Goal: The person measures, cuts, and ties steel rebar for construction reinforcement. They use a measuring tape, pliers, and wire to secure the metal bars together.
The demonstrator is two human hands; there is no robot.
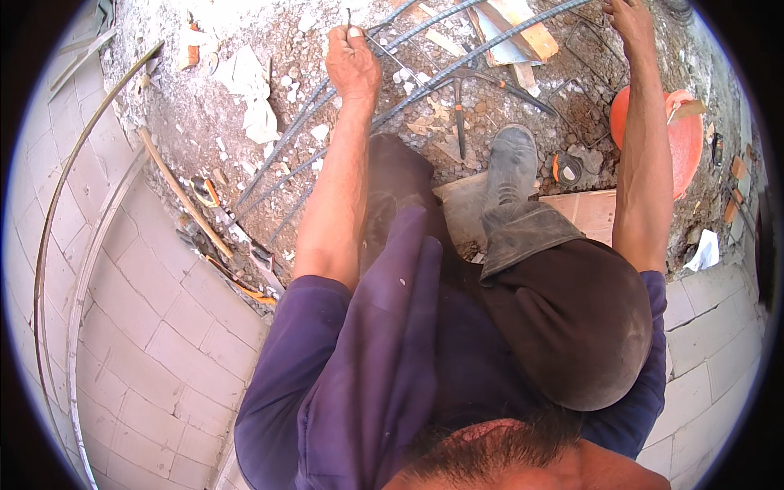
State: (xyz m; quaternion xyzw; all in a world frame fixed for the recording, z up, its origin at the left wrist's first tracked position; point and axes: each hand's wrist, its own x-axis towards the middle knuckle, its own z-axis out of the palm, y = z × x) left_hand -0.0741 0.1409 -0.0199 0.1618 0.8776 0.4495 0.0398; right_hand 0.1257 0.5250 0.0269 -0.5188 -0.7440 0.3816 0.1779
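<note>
My left hand (pixel 353 65) is closed above several ribbed steel rebars (pixel 408 96), with a thin wire (pixel 398 64) running from its right side and a thin dark tip sticking up past the fingers. At the top edge my right hand (pixel 629 23) is partly cut off; its fingers are curled, and what they hold, if anything, is hidden. The rebars cross the rubble between and below the hands. Below them lies a pair of dark long-handled pincers (pixel 460 122), its handles spread. A tape measure (pixel 565 169) sits right of my grey boot (pixel 512 163).
An orange plastic helmet or basin (pixel 686 151) lies behind my right forearm. Wood boards (pixel 584 211) are beside my boot. At left are a wooden stick (pixel 184 192), a hand saw (pixel 265 260) and long curved strips (pixel 77 302) over paving. White rubble and scraps cover the ground.
</note>
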